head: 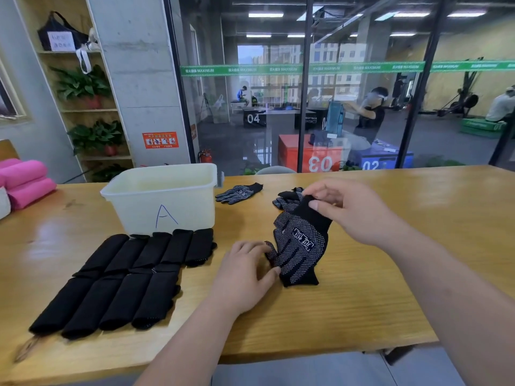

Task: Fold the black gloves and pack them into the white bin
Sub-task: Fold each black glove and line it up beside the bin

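1. Right hand (342, 207) pinches the cuff of a dotted black glove (299, 246) at the middle of the table (362, 296)
2. Left hand (245, 274) pinches that glove's fingertip end
3. White bin (164, 196) stands far left of it; folded gloves (125, 277) lie in rows near the bin

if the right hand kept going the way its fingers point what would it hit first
The right hand, pinching the dotted glove, points left; next in line is probably the loose glove by the white bin, though height is unclear.
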